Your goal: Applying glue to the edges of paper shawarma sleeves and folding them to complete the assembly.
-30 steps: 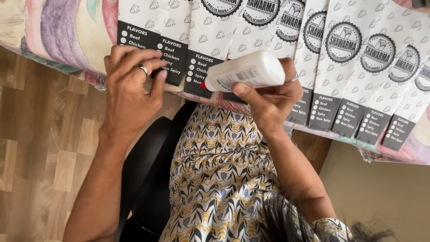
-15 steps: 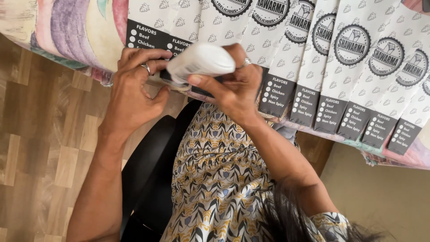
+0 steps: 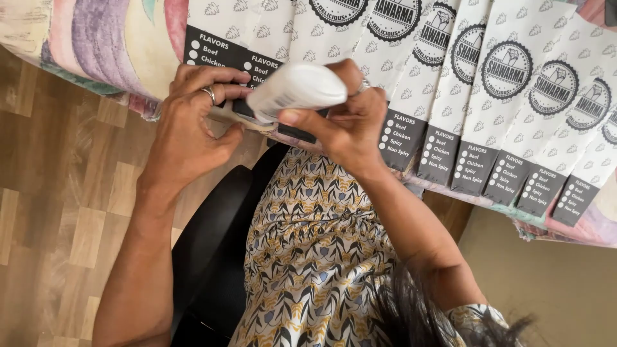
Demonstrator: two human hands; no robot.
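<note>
Right hand [image 3: 350, 128] was clamped around the white bottle [image 3: 297, 90], thumb along its near side, nozzle end tipped down toward the lower edge of the leftmost sleeve [image 3: 222, 54]. Left hand [image 3: 193, 122] lay closed on that same edge, fingers [image 3: 218, 80] curled over the black panel and thumb pressed from underneath, so the paper was pinched, not just touched. We saw a ring on each hand. Sleeves [image 3: 501, 103] were white printed paper with a round badge and a black check-box panel, fanned in an overlapping row across a table under a pastel cloth [image 3: 96, 45]; the row ran on to the right, well apart from both hands. We sat in a black chair [image 3: 212, 257] above a wood floor [image 3: 58, 212], patterned dress [image 3: 308, 257] filling the lap. We judged the step in hand as applying something from the bottle, likely glue, to the flap of the first sleeve while the left hand held it flat. Nozzle tip was hidden behind the hands, so we couldn't tell whether it touched the paper. Our call for the next move: light squeeze, steady bottle angle, left-hand pinch firm on the flap, neighbouring sleeve kept out from under the nozzle.
</note>
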